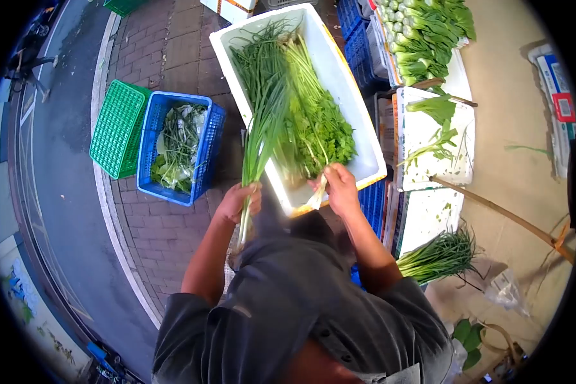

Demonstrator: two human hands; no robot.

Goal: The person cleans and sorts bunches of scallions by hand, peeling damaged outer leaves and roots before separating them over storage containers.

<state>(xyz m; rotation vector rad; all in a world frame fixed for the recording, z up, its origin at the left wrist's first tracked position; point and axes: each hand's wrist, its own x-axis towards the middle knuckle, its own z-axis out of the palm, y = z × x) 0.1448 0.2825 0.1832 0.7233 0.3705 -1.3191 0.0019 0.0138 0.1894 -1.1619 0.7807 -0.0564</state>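
My left hand (242, 200) is wrapped round a bunch of green onions (257, 150), their white ends pointing down toward my body and their leaves reaching over the foam box. At the box's near end, my right hand (336, 185) pinches a pale root end (318, 196) of a thin green stalk. The white foam box (358, 131) holds dark thin greens (253, 70) on the left and leafy celery-like greens (333, 125) on the right. Fingertips of my right hand are partly hidden by the stalk.
Left of the box, a blue crate (205, 153) of loose greens stands beside a green crate (115, 128). At right are bok choy (422, 38), foam lids (429, 211) with scraps, another green bunch (435, 256) and a wooden pole (499, 208). A road (77, 128) runs along the left.
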